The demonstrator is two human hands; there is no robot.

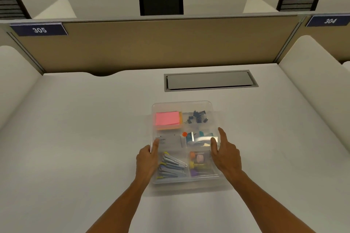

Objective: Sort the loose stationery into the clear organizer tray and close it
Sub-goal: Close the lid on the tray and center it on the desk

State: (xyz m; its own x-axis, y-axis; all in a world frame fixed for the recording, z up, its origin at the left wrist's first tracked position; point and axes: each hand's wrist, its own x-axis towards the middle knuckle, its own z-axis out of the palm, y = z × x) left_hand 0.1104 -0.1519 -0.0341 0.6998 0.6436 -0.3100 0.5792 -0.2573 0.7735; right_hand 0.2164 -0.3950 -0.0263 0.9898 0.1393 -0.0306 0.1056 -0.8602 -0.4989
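Note:
The clear organizer tray (184, 182) lies on the white desk in front of me, with its clear lid (189, 106) over it. Through the lid I see pink sticky notes (167, 118), dark binder clips (197, 117), a teal and white item (198, 137), a white box (168, 142), staplers (172, 166) and coloured pins (198, 161). My left hand (146, 161) grips the lid's left edge, thumb on top. My right hand (225, 153) rests at the lid's right edge, forefinger stretched forward, thumb on the lid.
A grey cable hatch (210, 81) is set into the desk behind the tray. A tan partition (151, 43) with signs 305 and 304 stands at the back. White side dividers (312, 73) flank the desk. Black chairs (161, 4) show beyond.

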